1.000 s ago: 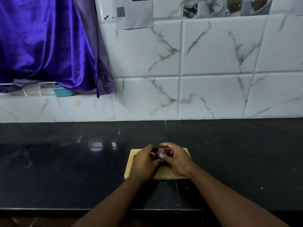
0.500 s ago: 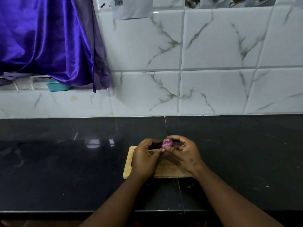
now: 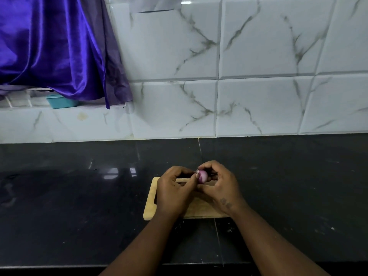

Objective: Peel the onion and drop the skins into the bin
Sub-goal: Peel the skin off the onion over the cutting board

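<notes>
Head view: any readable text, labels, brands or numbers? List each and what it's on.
None readable.
Paper sheet on the wall tiles: cut off by the top edge, no print visible.
Right hand: small dark marks near the wrist, too blurred to read.
Teal container, cutting board, onion, left hand: no markings visible.

A single head-worn wide-angle view looks forward and down, close over the black countertop (image 3: 79, 206) in the lower frame, facing the marble-tiled wall (image 3: 258, 56) above.
</notes>
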